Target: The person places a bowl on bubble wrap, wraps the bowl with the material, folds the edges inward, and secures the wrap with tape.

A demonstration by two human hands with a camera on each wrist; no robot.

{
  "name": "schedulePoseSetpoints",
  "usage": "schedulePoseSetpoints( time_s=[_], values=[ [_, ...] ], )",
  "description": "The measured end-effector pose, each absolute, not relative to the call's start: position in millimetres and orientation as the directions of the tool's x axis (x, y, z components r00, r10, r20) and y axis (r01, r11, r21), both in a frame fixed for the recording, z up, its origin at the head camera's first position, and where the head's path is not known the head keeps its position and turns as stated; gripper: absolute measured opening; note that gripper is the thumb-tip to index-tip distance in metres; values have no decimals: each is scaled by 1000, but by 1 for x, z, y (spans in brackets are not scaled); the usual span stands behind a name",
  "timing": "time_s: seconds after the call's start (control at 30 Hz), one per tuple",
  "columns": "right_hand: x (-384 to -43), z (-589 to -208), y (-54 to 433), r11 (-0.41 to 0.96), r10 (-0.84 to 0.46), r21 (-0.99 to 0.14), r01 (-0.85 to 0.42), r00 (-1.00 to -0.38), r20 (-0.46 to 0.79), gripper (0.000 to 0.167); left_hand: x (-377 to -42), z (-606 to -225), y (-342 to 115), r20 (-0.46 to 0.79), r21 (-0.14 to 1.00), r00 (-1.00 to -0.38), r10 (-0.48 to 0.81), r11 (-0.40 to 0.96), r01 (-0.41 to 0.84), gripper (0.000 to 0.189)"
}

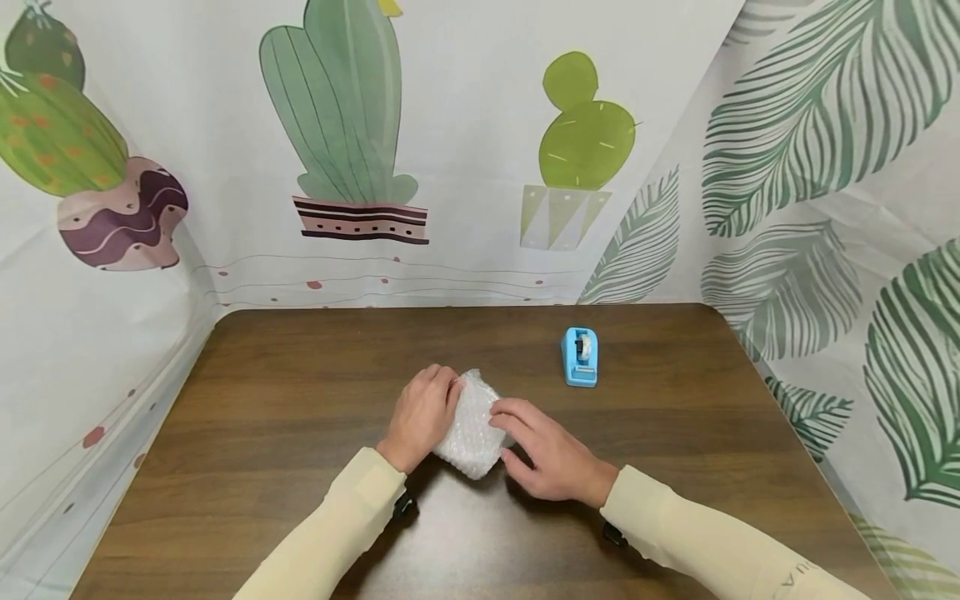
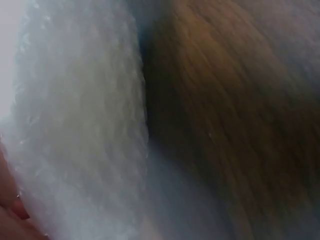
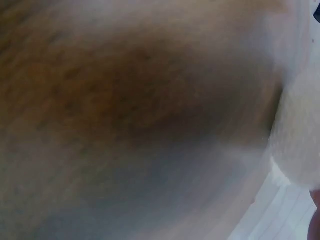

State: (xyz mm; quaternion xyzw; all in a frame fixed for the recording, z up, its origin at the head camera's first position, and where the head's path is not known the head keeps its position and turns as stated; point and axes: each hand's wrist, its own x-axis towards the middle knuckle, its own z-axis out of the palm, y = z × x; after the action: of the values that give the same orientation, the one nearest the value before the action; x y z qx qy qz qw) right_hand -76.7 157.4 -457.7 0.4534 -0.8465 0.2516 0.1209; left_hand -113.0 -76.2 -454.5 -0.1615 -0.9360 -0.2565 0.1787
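Note:
A small package in clear bubble wrap [image 1: 472, 429] is between my two hands, over the middle of a brown wooden table. My left hand [image 1: 422, 417] grips its upper left side, fingers bent over the edge. On the right, my right hand [image 1: 551, 457] touches the wrap with its fingertips, and the thumb lies apart from them by the lower right edge. Close up in the left wrist view, the bubble wrap [image 2: 82, 120] fills the left side, with bits of fingers at the lower left. The right wrist view catches only a blurred part of the wrap [image 3: 300, 130]. What is inside is hidden.
A blue tape dispenser [image 1: 581, 358] with a roll of tape stands farther back on the table [image 1: 300, 400], right of the package. Behind the table's back edge hangs a white cloth [image 1: 472, 150] printed with cacti and leaves.

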Motion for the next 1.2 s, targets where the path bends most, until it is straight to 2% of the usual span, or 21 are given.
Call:
schedulePoseSetpoints(
  time_s=[0.1, 0.33, 0.47, 0.53, 0.67, 0.87, 0.97, 1.2],
  values=[
    [-76, -458, 154, 426, -745, -154, -891, -442, 500, 29, -114, -455, -76, 424, 417, -881, 209, 819, 395, 13],
    [-71, -456, 147, 320, -764, 186, -929, -136, 631, 36, -116, -456, -74, 425, 402, -880, 214, 826, 395, 13],
    [-63, -459, 142, 298, -774, 327, -897, -27, 633, 34, -116, -455, -73, 432, 391, -875, 218, 829, 399, 13],
    [-59, -463, 139, 321, -779, 355, -878, -31, 626, 33, -116, -454, -72, 437, 385, -872, 220, 830, 403, 12],
    [-57, -468, 138, 381, -781, 358, -853, -89, 619, 32, -116, -453, -71, 434, 379, -872, 228, 831, 406, 12],
    [-58, -472, 138, 424, -770, 283, -860, -178, 613, 32, -116, -452, -69, 430, 372, -871, 237, 833, 410, 13],
    [-60, -474, 137, 429, -760, 246, -869, -201, 618, 31, -116, -453, -69, 439, 376, -866, 238, 827, 418, 12],
    [-60, -477, 135, 431, -766, 212, -877, -231, 600, 29, -116, -455, -73, 426, 479, -881, 207, 774, 414, 16]
  ],
)
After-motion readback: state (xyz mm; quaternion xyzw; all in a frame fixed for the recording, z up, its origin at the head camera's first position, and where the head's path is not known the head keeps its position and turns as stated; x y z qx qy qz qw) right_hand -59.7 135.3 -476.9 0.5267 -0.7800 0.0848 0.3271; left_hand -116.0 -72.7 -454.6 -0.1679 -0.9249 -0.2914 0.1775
